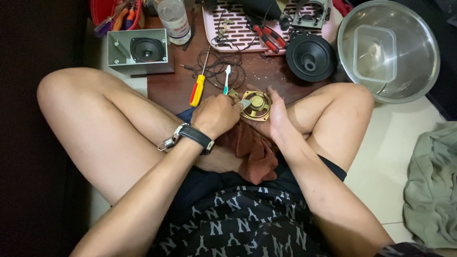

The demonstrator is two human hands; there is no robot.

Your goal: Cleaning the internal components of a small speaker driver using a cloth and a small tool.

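Item: small brass-coloured speaker frame (257, 105), round, lying over the person's lap at the near edge of the wooden board (166, 88).

Hands: the right hand (278, 114) is closed around the frame's right rim, steadying it. The left hand (216, 115), with a black wristwatch (193, 135) on its wrist, is curled around a small pale blade-like tool (245, 103) whose tip touches the frame's left side.

Directly under the frame: a rust-brown cloth (252, 152), draped down between the legs.

Beyond the frame, on the board: a yellow-handled screwdriver (198, 88) and a white-and-teal toothbrush (227, 78) to its left, with tangled thin wires (216, 64) behind them; a black speaker cone (310, 57) to its upper right.

Further left: a grey box with a mounted speaker (139, 51).

Further right: a steel bowl (414, 28) holding a clear plastic container (375, 52).
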